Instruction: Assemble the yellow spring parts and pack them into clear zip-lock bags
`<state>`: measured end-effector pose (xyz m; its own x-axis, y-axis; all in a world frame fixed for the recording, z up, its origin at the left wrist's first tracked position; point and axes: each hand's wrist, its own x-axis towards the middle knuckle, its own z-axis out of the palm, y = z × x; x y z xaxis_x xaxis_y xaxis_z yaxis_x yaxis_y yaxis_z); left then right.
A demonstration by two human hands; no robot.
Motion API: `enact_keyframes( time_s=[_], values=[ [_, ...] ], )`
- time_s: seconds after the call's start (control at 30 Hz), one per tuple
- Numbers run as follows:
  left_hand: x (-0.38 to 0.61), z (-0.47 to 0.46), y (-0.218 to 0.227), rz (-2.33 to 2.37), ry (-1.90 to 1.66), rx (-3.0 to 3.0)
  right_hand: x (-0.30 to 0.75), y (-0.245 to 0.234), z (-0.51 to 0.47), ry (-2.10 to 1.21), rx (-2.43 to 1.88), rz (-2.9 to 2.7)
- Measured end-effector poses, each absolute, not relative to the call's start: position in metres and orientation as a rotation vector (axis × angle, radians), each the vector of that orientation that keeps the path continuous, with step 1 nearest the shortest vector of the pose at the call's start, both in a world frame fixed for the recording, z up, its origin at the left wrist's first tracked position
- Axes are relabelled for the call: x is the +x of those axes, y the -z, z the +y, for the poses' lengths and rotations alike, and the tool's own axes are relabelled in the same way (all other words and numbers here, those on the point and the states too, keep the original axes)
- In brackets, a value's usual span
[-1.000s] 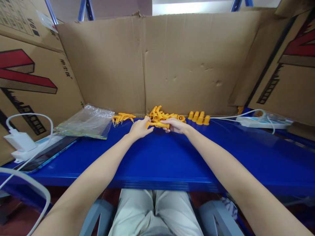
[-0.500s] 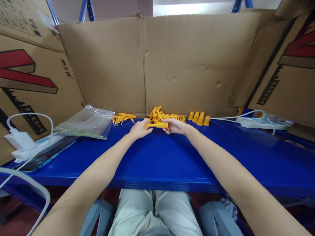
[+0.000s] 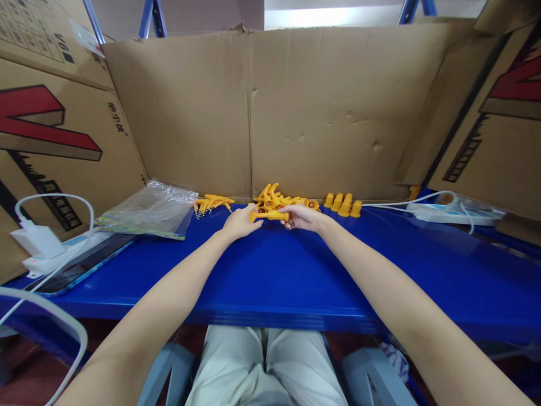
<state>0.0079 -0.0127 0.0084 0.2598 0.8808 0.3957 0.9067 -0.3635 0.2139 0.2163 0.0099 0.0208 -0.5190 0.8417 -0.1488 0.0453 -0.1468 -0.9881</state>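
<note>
Yellow parts (image 3: 279,201) smooth plastic; table (image 3: 270,270) glossy blue; cardboard wall (image 3: 321,107) matt, dented; bag (image 3: 147,210) clear, crinkled.

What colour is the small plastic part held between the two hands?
The plastic part is orange-yellow; head view.

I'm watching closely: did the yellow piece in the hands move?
No. The yellow piece sits in the same spot, just in front of the yellow pile.

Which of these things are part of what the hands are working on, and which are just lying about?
Likely in use: left hand and right hand hold one yellow piece; yellow pile, caps and smaller heap lie just behind.
Lying about: plastic bags, charger, tablet, power strip, cardboard wall.
</note>
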Motion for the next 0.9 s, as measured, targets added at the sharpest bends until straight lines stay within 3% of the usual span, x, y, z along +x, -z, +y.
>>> enact_keyframes(
  time_s=[0.27,0.47,0.9],
  values=[
    [0.005,-0.016,-0.009,-1.619,1.095,-2.53,0.217,-0.036,0.01,-1.51,-0.995,-1.245],
    [0.001,-0.008,-0.006,-1.753,0.843,-2.526,0.204,-0.059,0.026,-1.015,-0.966,-1.047],
    [0.001,-0.009,-0.006,-1.662,0.797,-2.622,0.124,-0.027,0.053,0.419,-1.25,-2.195]
  ],
)
